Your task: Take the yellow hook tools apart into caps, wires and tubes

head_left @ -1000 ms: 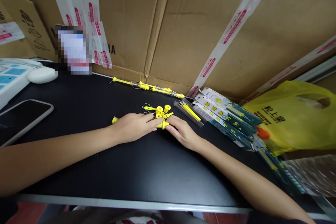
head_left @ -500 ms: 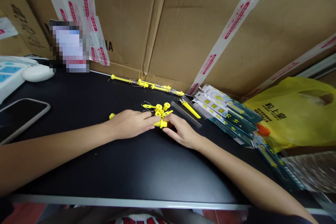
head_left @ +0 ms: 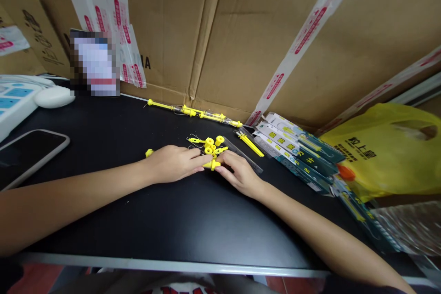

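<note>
A yellow spring scale [head_left: 212, 164] lies between my two hands just above the black tabletop, its flanged end showing. My left hand [head_left: 177, 164] is closed over it from the left, palm down. A yellow knob juts out left of that wrist; whether it belongs to the same scale is hidden. At the flanged end, my right hand [head_left: 241, 174] pinches with thumb and forefinger. Just beyond the fingers sits a small pile of yellow caps [head_left: 219, 140], yellow tabs and wire hooks.
A row of spring scales [head_left: 198, 113] lies along the cardboard wall [head_left: 165, 32]. Yellow strips [head_left: 251, 143] and a clear ruler-like piece [head_left: 246, 158] rest right of the pile. Printed boxes [head_left: 299, 156] and a yellow bag [head_left: 389, 156] stand right; a phone [head_left: 32, 154] lies left.
The view has shifted slightly. Both hands keep almost the same hold on the yellow spring scale, and the loose parts stay where they were.
</note>
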{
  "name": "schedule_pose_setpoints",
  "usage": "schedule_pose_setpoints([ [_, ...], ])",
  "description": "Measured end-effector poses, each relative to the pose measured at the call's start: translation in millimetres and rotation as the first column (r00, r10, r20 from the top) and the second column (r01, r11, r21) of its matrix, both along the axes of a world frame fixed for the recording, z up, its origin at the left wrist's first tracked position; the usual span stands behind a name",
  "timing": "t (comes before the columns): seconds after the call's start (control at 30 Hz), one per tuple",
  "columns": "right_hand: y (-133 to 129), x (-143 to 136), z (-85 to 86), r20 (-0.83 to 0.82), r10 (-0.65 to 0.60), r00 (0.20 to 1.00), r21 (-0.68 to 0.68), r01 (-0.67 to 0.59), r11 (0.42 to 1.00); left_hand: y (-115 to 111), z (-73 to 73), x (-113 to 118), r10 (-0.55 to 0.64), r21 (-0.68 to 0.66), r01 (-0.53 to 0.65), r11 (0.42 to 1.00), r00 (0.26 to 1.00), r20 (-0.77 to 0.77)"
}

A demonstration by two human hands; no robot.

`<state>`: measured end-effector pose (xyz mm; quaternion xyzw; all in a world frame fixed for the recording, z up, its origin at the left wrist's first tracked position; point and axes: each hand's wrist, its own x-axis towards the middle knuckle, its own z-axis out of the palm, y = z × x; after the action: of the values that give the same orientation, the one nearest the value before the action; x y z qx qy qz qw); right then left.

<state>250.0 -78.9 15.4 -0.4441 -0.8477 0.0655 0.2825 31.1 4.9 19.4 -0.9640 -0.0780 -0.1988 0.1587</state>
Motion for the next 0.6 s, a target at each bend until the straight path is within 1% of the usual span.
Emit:
schedule_pose_setpoints([
  [0.23,2.1,4.3,-3.0,-0.056,0.029,0.998,0.028,-0.028,0.999,-0.5,0.8,-0.2,0.013,-0.006,-0.013,1.000,1.000,-0.021],
  [0.4,3.1,4.5,-1.9,-0.037,0.046,0.998,0.063,-0.043,0.997,-0.2,0.1,-0.1,0.018,0.008,-0.018,1.000,1.000,-0.025],
  [0.47,2.8,5.2,-0.4,0.014,0.062,0.998,0.101,-0.063,0.993,0.1,-0.2,-0.2,0.012,-0.002,-0.012,1.000,0.999,-0.031],
  [0.6,1.5,7.4,2.5,0.202,0.070,0.977,0.206,-0.112,0.972,0.9,-0.9,-0.4,-0.006,-0.011,0.005,1.000,1.000,-0.023],
])
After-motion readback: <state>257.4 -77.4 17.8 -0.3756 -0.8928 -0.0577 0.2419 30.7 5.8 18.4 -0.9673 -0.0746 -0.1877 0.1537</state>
